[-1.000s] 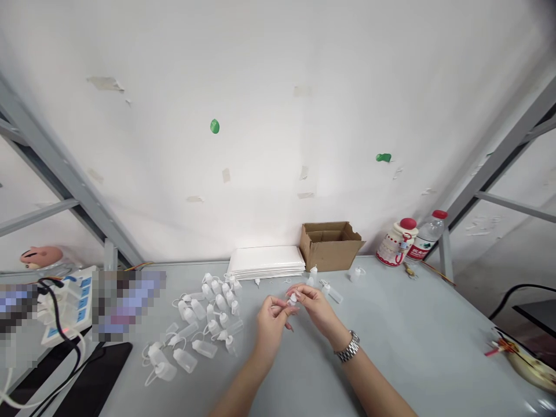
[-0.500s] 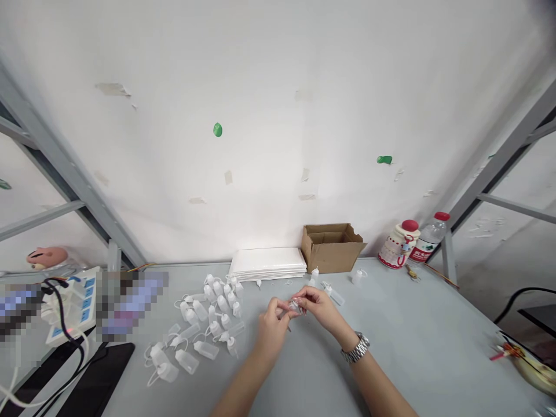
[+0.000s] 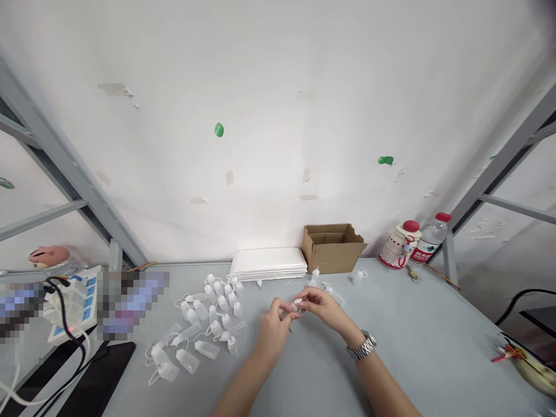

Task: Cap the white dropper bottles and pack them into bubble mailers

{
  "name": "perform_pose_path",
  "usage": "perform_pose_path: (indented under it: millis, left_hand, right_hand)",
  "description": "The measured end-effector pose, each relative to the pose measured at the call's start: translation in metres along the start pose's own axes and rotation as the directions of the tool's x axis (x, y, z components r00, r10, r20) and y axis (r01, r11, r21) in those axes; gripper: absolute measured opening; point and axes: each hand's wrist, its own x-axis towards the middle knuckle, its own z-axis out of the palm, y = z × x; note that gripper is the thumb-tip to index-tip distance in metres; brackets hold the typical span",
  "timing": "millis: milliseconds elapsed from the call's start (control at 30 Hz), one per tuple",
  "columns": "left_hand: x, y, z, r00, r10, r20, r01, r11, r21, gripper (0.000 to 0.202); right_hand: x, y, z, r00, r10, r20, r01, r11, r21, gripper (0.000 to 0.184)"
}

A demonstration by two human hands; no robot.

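Above the middle of the grey table, both hands are together on a small plastic squeeze bottle (image 3: 297, 306), mostly covered by my fingers. My left hand (image 3: 275, 319) is closed around its body. With thumb and fingers, my right hand (image 3: 316, 303) pinches it at the white cap end. To the left lies a group of several translucent squeeze bottles (image 3: 187, 361) with white tipped caps and loop straps. Just beyond my right hand are another squeeze bottle (image 3: 314, 278) standing and one lying bottle (image 3: 337, 295). A loose white cap (image 3: 259, 283) sits in front of the stacked white sheets.
A stack of white flat sheets (image 3: 268, 262) and an open cardboard box (image 3: 334, 255) stand against the wall. A further squeeze bottle (image 3: 358, 277), a decorated jar (image 3: 398, 246) and a red-capped water bottle (image 3: 431, 238) are at right. A power strip (image 3: 80, 307) with cables lies left.
My right hand has shifted slightly right at the bottle, and the white cap shows more between the fingers. My left hand stays around the bottle. The view has moved very slightly.
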Motion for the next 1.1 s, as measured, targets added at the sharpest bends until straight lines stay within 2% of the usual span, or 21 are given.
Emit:
perform_pose_path:
  millis: [100,200,300,367,467,600,700,833,900,1000,1100]
  left_hand:
    - [-0.001,-0.006,0.000,0.994,0.105,-0.010,-0.102,0.986,0.135,0.015]
    - [-0.002,-0.010,0.000,0.966,0.260,-0.005,-0.249,0.933,0.261,0.015]
    - [-0.002,-0.011,-0.001,0.951,0.309,0.013,-0.299,0.910,0.287,0.014]
    - [-0.002,-0.008,-0.001,0.964,0.267,0.008,-0.259,0.928,0.268,0.014]
    - [-0.001,-0.003,-0.001,0.989,0.146,-0.004,-0.141,0.963,0.228,0.017]
    - [-0.001,0.004,-0.002,1.000,0.022,0.004,-0.023,0.986,0.164,0.016]
    - [-0.002,0.004,-0.002,0.999,0.028,0.018,-0.030,0.984,0.178,0.015]
    - [-0.003,-0.004,-0.002,0.984,0.176,0.028,-0.178,0.955,0.236,0.014]
    - [-0.002,-0.007,-0.002,0.976,0.215,0.022,-0.214,0.948,0.235,0.013]
    - [0.000,-0.005,-0.003,0.991,0.132,-0.003,-0.130,0.975,0.181,0.014]
    - [0.001,0.002,-0.003,1.000,-0.004,0.001,0.003,0.998,0.062,0.015]
  right_hand:
    - [0.000,0.000,0.003,0.999,0.022,-0.033,-0.026,0.994,-0.110,0.028]
    - [0.000,0.003,0.011,0.994,0.023,-0.103,-0.054,0.950,-0.308,0.035]
    - [0.001,0.006,0.015,0.991,0.004,-0.132,-0.059,0.908,-0.414,0.042]
    - [0.001,0.007,0.012,0.993,-0.001,-0.120,-0.045,0.921,-0.386,0.039]
    - [0.000,0.004,0.003,0.997,-0.038,-0.067,0.020,0.967,-0.252,0.032]
    - [-0.002,-0.004,-0.005,0.999,-0.051,-0.012,0.048,0.985,-0.168,0.029]
    - [-0.003,-0.005,-0.001,1.000,-0.014,-0.027,0.009,0.985,-0.172,0.025]
    - [-0.002,0.001,0.009,0.996,-0.011,-0.089,-0.019,0.944,-0.330,0.031]
    - [-0.002,0.004,0.013,0.992,-0.035,-0.120,-0.017,0.912,-0.411,0.037]
    - [-0.002,0.004,0.012,0.989,-0.050,-0.136,-0.007,0.921,-0.389,0.031]
    - [-0.003,-0.002,0.006,0.997,-0.052,-0.060,0.035,0.965,-0.258,0.025]
